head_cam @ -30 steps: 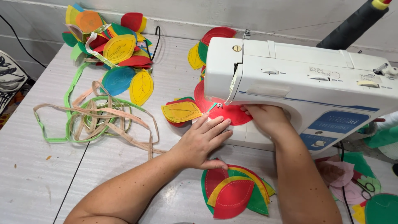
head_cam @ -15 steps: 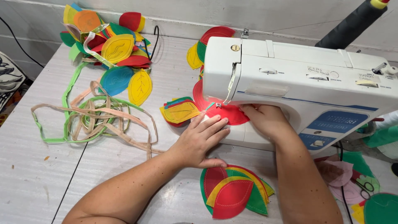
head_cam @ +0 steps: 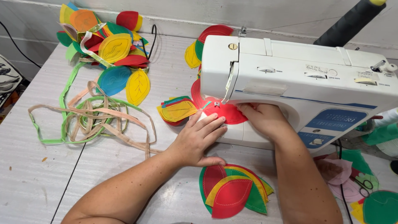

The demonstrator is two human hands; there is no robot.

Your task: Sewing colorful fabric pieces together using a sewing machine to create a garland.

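Far left: a loose tangle of green and beige fabric strips (head_cam: 89, 120) lies on the pale grey table (head_cam: 33, 182), well apart from both hands.
Back left: a heap of stitched felt leaves in yellow, blue, red, orange and green (head_cam: 108, 49) sits near the wall, untouched.
Centre left: a small stack of felt leaves topped by a yellow one (head_cam: 177, 111) lies just beside the left fingertips; over the last second it has kept its spot by the machine bed.
Left hand (head_cam: 198, 139): flat, palm down, fingers spread narrowly and pressed on the near edge of the red felt leaf under the needle (head_cam: 226, 114); they grip nothing. Compared with a second ago the fingertips sit a shade closer to the presser foot, so the work seems to be feeding slowly.
Red felt leaf: on the bed of the white sewing machine (head_cam: 298, 89), below its head, between the two hands.
Right hand (head_cam: 265, 120): resting on the leaf's right side beneath the machine arm, fingers curled lightly down; it pins rather than grasps.
In the way: the machine head hides the needle itself.
Near front: a fan of red, green and yellow felt leaves (head_cam: 234, 193) lies under the left wrist.
Far right: green and pink felt scraps (head_cam: 352, 176) beside a black cable.
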